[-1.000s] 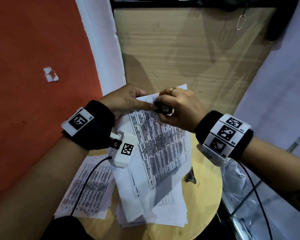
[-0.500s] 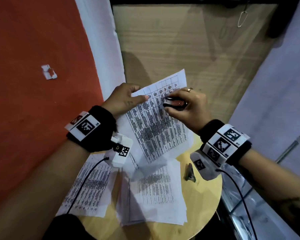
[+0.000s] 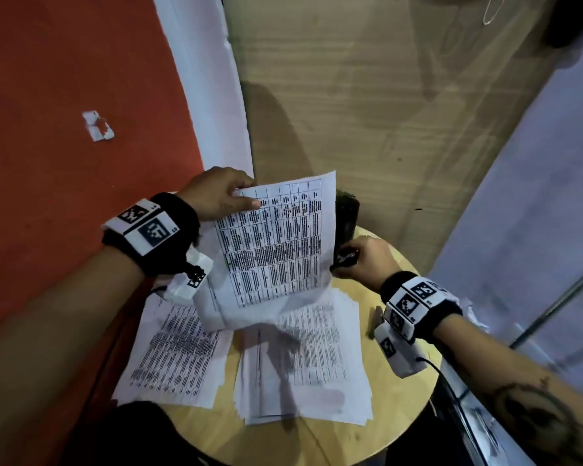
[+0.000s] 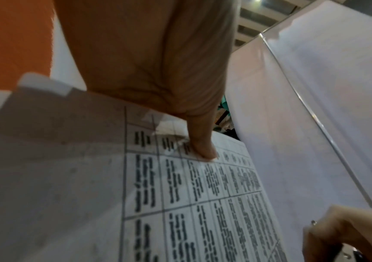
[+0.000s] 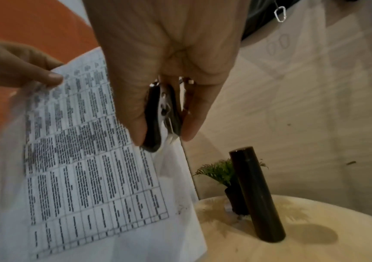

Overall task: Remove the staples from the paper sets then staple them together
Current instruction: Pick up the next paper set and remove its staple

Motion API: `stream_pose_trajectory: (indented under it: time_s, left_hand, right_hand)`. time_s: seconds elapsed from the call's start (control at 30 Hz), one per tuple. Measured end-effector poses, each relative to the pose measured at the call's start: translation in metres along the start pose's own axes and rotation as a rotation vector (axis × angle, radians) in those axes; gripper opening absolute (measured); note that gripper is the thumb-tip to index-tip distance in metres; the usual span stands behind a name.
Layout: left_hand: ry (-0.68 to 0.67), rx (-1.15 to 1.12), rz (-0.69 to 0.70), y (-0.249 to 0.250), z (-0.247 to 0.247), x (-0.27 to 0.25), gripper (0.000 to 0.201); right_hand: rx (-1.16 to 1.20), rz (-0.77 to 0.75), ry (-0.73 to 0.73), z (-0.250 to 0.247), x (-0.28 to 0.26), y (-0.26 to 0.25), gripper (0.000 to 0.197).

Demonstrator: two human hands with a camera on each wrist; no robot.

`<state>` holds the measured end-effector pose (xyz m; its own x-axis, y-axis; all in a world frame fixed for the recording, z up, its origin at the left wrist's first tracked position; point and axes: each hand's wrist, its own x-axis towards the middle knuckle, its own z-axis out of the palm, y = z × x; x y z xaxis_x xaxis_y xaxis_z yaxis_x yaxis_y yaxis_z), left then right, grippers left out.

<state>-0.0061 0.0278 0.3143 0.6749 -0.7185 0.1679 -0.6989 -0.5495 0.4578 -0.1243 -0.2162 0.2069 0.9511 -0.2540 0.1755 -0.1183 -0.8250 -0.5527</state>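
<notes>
The left hand pinches a lifted paper set at its 10 o'clock corner. The right hand, at its 3 o'clock, grips a staple remover. Joining seems still undone.

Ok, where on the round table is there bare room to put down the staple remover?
Bare wood shows on the round table beside the right hand, right of the paper stacks, and near the black cylinder. The table's left and centre are crowded with paper.

printed text: blurred, unreadable | black cylinder: partly hidden behind held sheet
</notes>
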Motion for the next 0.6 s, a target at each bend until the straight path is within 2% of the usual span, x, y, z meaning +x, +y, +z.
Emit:
stream_pose_trajectory:
  time_s: [0.1, 0.2, 0.27, 0.33, 0.37, 0.43, 0.47, 0.53, 0.57, 0.6]
  left_hand:
    - [-0.058, 0.021, -0.017, -0.015, -0.003, 0.004, 0.059]
    - [-0.110, -0.015, -0.013, -0.019, -0.004, 0.006, 0.036]
    - [-0.138, -0.066, 0.011, -0.020, -0.003, 0.008, 0.022]
    - [-0.152, -0.102, 0.030, -0.024, -0.003, 0.010, 0.020]
    - [-0.150, -0.118, 0.037, -0.026, -0.003, 0.010, 0.028]
    - [-0.097, -0.174, 0.029, -0.030, -0.004, 0.009, 0.046]
    - [-0.060, -0.218, 0.026, -0.034, -0.006, 0.009, 0.044]
    - [0.011, -0.290, -0.007, -0.046, -0.017, 0.002, 0.026]
    - [0.084, -0.310, -0.048, -0.057, -0.021, -0.003, 0.018]
    - [0.158, -0.328, -0.099, -0.073, -0.026, -0.011, 0.018]
  right_hand:
    - [0.297, 0.025, -0.132, 0.005, 0.003, -0.004, 0.037]
    - [0.652, 0.041, -0.263, 0.006, 0.008, -0.014, 0.039]
    - [0.769, 0.036, -0.339, 0.008, 0.014, -0.019, 0.038]
    - [0.817, 0.049, -0.394, 0.008, 0.017, -0.025, 0.035]
    - [0.843, 0.059, -0.398, 0.008, 0.018, -0.026, 0.033]
    - [0.881, 0.069, -0.396, 0.008, 0.021, -0.027, 0.030]
    - [0.887, 0.073, -0.387, 0.008, 0.022, -0.026, 0.030]
    - [0.895, 0.094, -0.367, 0.003, 0.023, -0.024, 0.031]
    - [0.922, 0.106, -0.348, -0.002, 0.022, -0.023, 0.032]
    - [0.967, 0.115, -0.329, -0.007, 0.022, -0.021, 0.031]
